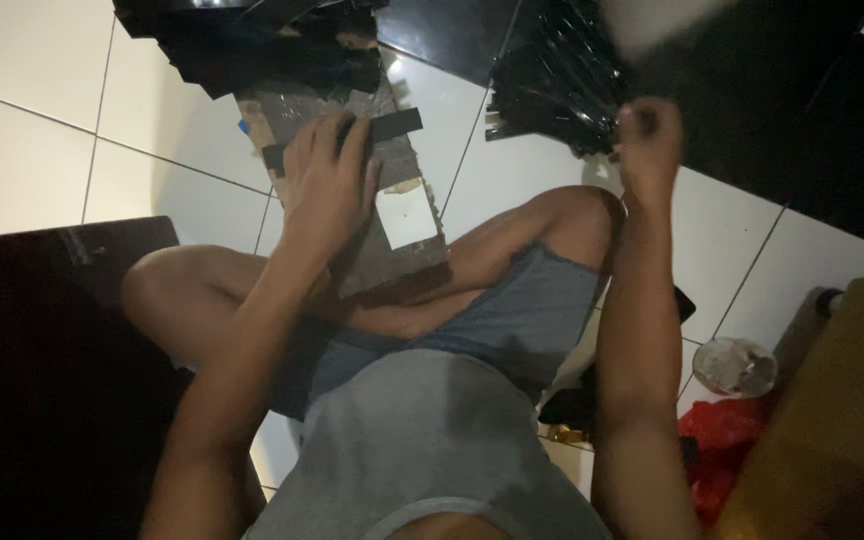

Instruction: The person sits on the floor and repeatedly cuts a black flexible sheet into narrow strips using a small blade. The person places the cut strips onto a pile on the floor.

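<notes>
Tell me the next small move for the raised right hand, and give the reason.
Probably bring the right hand down to the dark strip. The left hand presses that strip flat on the grey board across the lap, while the right hand is lifted away near the pile of black pieces. Whether it holds anything is too blurred to tell.

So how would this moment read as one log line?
left hand: pressing black strip on board | right hand: raised, closed, contents unclear | black stack on floor
</notes>
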